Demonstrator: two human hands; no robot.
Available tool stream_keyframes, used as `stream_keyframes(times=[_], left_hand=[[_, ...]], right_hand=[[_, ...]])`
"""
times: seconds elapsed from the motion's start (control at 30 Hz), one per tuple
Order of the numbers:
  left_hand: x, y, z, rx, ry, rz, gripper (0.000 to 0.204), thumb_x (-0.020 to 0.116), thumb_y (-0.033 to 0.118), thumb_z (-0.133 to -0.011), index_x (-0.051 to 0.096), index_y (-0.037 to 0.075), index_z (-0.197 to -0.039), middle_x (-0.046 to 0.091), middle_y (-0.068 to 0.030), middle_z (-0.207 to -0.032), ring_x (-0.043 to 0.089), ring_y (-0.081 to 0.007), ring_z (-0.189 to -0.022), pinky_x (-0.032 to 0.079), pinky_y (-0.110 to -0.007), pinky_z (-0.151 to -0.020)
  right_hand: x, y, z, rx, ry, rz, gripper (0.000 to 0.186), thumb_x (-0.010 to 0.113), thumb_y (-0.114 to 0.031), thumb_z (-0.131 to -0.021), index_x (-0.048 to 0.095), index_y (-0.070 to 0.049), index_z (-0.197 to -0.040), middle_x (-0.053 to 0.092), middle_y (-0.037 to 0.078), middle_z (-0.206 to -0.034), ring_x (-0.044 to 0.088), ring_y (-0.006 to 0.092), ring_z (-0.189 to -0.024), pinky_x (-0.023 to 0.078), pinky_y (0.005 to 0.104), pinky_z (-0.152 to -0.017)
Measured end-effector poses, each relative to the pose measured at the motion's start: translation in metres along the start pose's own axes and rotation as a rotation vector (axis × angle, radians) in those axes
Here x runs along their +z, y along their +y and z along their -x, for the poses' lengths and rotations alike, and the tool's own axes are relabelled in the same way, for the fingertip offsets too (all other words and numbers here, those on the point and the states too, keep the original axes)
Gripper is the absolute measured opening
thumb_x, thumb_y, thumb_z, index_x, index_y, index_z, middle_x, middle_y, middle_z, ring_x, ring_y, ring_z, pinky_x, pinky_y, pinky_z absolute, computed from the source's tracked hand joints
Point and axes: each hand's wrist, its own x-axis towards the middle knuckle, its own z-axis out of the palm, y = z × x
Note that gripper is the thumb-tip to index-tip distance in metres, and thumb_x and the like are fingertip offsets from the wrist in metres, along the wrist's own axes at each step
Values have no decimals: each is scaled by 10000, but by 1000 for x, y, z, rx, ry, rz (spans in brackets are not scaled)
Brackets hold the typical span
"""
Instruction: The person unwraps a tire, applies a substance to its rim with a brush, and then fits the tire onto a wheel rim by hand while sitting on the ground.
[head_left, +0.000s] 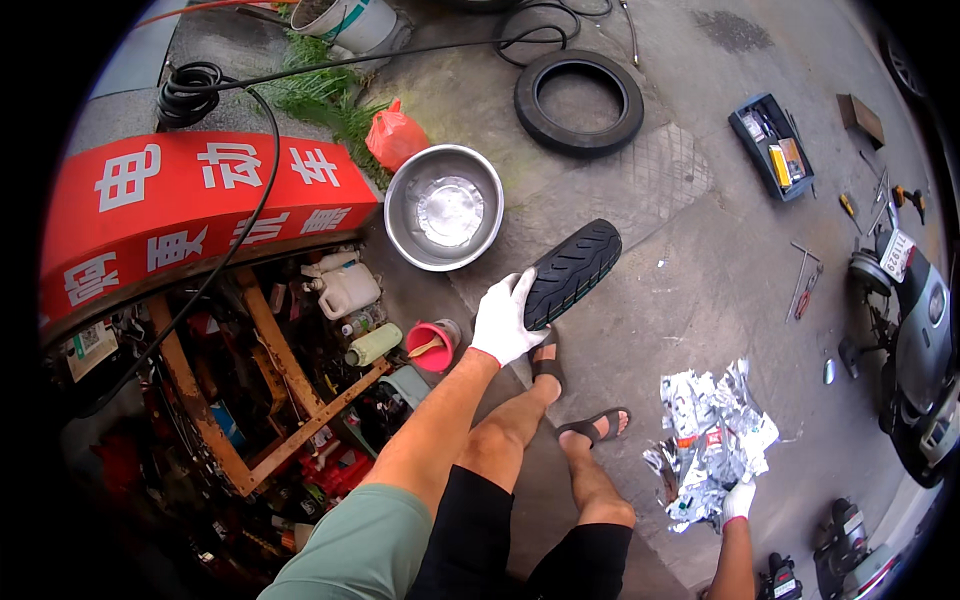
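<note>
Left hand point(503, 322), grip closed on black tyre point(572, 272), long axis running up-right over concrete floor point(700, 250); right hand point(738, 500) pinching crumpled foil wrapping point(712, 440); steel basin point(444, 207) near left; open floor ahead.

Your gloved left hand point(503, 320) grips a small black tyre point(571, 272) above the concrete floor point(700, 230); your right hand point(738, 500) holds crumpled silver wrapping point(712, 440) beside a steel basin point(444, 207).

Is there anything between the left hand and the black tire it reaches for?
Nothing visible: the gloved left hand already grips the small black tire at its lower end, glove directly on the rubber. The right hand is occupied apart from it, holding crumpled silver wrapping.
</note>
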Motion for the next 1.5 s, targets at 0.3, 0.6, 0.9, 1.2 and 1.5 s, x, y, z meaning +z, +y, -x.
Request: stream_keyframes(times=[0.3, 0.6, 0.9, 1.2, 1.5], left_hand=[[10, 9, -9, 63, 13, 129, 875, 858, 260, -648, 541, 52, -1436, 599, -255, -1290, 607, -444, -1115, 492, -522, -973], [-12, -4, -30, -140, -13, 95, 1012, 889, 321, -649, 453, 165, -1549, 530, -249, -1420, 516, -415, -1290, 395, -535, -1091], [-18, 17, -59, -389, -192, 109, 1105, 910, 337, -677, 343, 222, -1619, 560, -207, -1332, 570, -386, -1205, 436, -532, -1032], [-91, 17, -55, -909, -209, 198, 1200, 900, 357, -692, 203, 163, -1650, 544, -231, -1303, 569, -425, -1225, 491, -519, -1048], [-157, 91, -1, -1181, 27, 399, 1242, 901, 383, -659, 183, 109, -1634, 498, -279, -1406, 530, -459, -1307, 456, -478, -1131]], right_hand=[[-147, -14, 171, 292, -36, 1375, 400, 566, -200, -1001, 569, 65, -1299, 679, 252, -1184, 679, 362, -1047, 519, 453, -948], [-68, -151, 238, 237, -124, 1653, 592, 589, -351, -972, 466, -9, -1439, 594, 231, -1351, 629, 340, -1183, 488, 430, -1029], [-50, -281, 138, 129, -190, 1941, 801, 612, -501, -943, 364, -83, -1579, 509, 209, -1519, 580, 318, -1319, 456, 407, -1111], [19, -405, 16, -516, -48, 2124, 582, 603, -508, -978, 655, -45, -1327, 668, 209, -1323, 660, 310, -1184, 548, 480, -945], [1, -547, -104, -559, -118, 1596, 571, 606, -380, -963, 575, -95, -1456, 610, 226, -1396, 568, 305, -1291, 414, 390, -1130]])
